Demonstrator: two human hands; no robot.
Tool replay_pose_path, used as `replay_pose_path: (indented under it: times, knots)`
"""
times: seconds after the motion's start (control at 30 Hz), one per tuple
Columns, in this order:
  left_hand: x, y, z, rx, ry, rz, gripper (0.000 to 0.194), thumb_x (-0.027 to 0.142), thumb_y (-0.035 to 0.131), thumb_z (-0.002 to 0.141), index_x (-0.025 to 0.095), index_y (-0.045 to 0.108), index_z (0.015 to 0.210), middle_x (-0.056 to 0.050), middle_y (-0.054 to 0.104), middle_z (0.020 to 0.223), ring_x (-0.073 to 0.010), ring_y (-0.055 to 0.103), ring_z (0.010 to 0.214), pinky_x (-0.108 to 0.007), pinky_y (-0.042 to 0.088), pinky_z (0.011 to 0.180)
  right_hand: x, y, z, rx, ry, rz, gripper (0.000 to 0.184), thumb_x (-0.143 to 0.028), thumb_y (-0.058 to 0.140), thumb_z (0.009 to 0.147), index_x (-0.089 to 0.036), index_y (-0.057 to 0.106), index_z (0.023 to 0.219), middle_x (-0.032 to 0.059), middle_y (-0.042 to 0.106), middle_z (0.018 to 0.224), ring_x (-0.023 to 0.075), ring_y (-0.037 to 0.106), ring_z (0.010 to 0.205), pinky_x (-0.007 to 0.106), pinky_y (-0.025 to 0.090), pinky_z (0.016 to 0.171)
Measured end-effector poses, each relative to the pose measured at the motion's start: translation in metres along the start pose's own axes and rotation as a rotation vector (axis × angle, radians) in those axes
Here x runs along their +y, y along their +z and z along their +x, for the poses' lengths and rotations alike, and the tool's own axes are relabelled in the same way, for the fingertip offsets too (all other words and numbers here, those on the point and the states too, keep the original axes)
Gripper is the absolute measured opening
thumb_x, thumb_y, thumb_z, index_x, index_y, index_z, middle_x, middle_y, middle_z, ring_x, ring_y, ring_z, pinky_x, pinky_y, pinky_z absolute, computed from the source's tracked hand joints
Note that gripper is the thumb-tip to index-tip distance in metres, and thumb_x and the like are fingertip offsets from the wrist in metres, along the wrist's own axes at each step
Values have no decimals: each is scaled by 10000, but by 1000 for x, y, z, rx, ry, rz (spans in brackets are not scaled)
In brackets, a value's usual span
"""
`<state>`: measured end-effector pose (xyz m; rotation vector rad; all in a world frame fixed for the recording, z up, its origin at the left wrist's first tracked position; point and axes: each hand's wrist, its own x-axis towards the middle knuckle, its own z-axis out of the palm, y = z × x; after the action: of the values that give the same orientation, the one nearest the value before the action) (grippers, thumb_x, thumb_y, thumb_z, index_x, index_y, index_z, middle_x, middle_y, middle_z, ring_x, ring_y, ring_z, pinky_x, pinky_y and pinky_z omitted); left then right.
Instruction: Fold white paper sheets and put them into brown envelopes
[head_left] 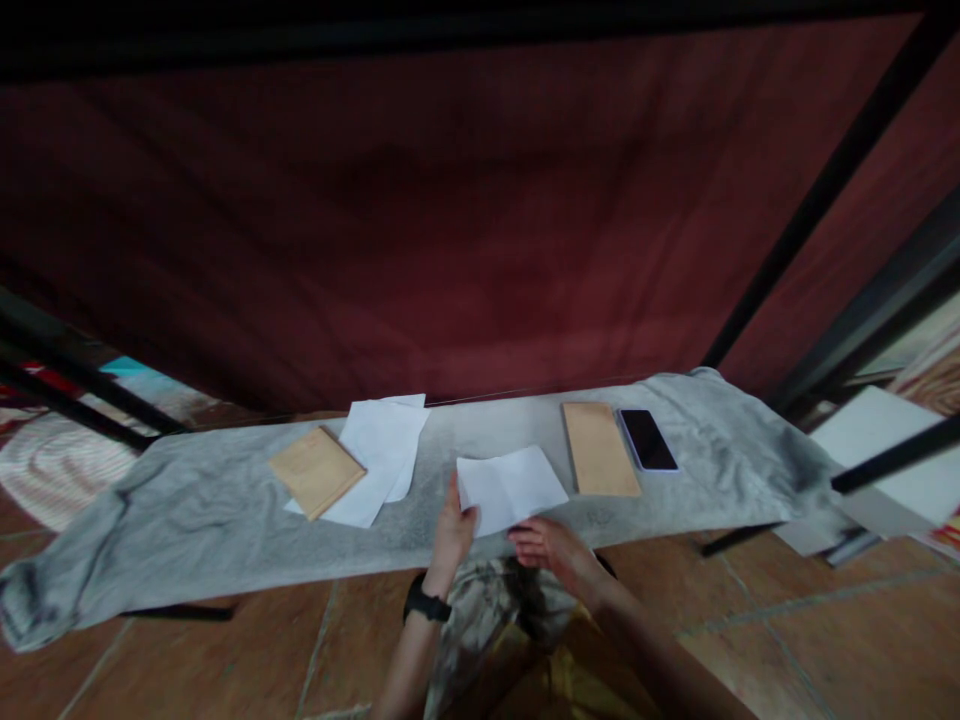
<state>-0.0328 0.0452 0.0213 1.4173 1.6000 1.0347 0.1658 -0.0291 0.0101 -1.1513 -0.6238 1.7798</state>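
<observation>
A white sheet of paper (510,488) with a crease down its middle is in front of me, over a bench draped in grey cloth. My left hand (454,530) grips its left edge, thumb on top and the other fingers hidden beneath. At the lower right edge of the sheet is my right hand (551,548), fingers stretched out; whether they touch the paper I cannot tell. Right of the sheet lies a flat brown envelope (602,450). To the left, a stack of brown envelopes (318,470) partly covers some loose white sheets (384,450).
A dark-screened phone (648,440) lies beside the right-hand envelope. Grey cloth (225,510) covers the long narrow bench. Behind it rises a dark red panel (480,250) with black metal bars (817,190). White boards (877,450) stand at the far right, above a tiled floor (375,640).
</observation>
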Motion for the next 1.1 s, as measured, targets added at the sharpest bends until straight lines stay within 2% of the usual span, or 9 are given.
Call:
replay_pose_path:
  times: [0.1,0.2,0.3,0.37,0.47,0.6,0.7,0.87,1.1]
  knots:
    - [-5,-4,3,-26,-23,157,869,97,555,759,111,287,1586,-145,666,1359,-287,630,1258,-431,464,1118,3,-1,-4,-39,8,-166,545,-628,677,781,-164,730,1062,147,778,1036,266,732,875,455,570,880]
    - [-7,-1,1,-32,17,194,832,96,537,762,126,339,1569,-143,642,1390,-289,627,1255,-438,456,1126,-6,4,6,93,-275,-489,425,-547,550,901,-223,744,1097,101,780,1082,271,723,994,468,551,974]
    - [-8,4,-3,23,36,219,760,86,533,755,137,452,1509,-154,635,1374,-288,633,1233,-432,458,1124,-13,5,22,199,-640,-965,410,-380,434,997,-236,684,1288,90,683,1353,247,607,1283,455,433,1153]
    - [-9,6,-6,54,36,258,713,77,514,770,146,498,1479,-162,620,1369,-277,653,1187,-419,470,1109,-12,2,31,245,-762,-1279,432,-305,429,1017,-203,614,1393,105,571,1493,249,502,1404,467,371,1203]
    - [-9,8,-12,82,71,348,644,75,471,824,169,528,1458,-161,564,1431,-265,632,1221,-409,460,1115,-1,-5,38,325,-824,-1585,439,-272,476,1025,-168,565,1442,135,494,1553,271,453,1446,505,341,1212]
    - [-2,19,-23,105,200,517,525,170,421,948,180,530,1462,-173,420,1590,-322,439,1438,-520,342,1196,13,-12,41,384,-883,-1663,447,-258,478,1033,-158,538,1464,149,465,1565,271,448,1451,519,330,1210]
    - [4,38,-28,-9,324,503,493,292,440,993,202,520,1471,-136,370,1636,-309,279,1538,-532,221,1254,17,-14,43,387,-899,-1668,459,-259,460,1036,-168,522,1481,138,460,1570,272,425,1466,523,313,1217]
    - [1,62,-27,-128,319,500,537,403,454,997,182,506,1483,-143,399,1617,-297,265,1545,-528,165,1273,18,-15,46,387,-915,-1690,451,-216,416,1038,-150,532,1468,136,494,1550,254,437,1458,511,319,1213]
    - [-25,34,-19,0,297,638,593,426,387,1020,128,436,1532,-174,364,1622,-285,287,1538,-507,155,1276,19,-18,40,456,-857,-1659,536,-310,466,1037,-124,429,1539,174,448,1575,291,437,1456,506,354,1193]
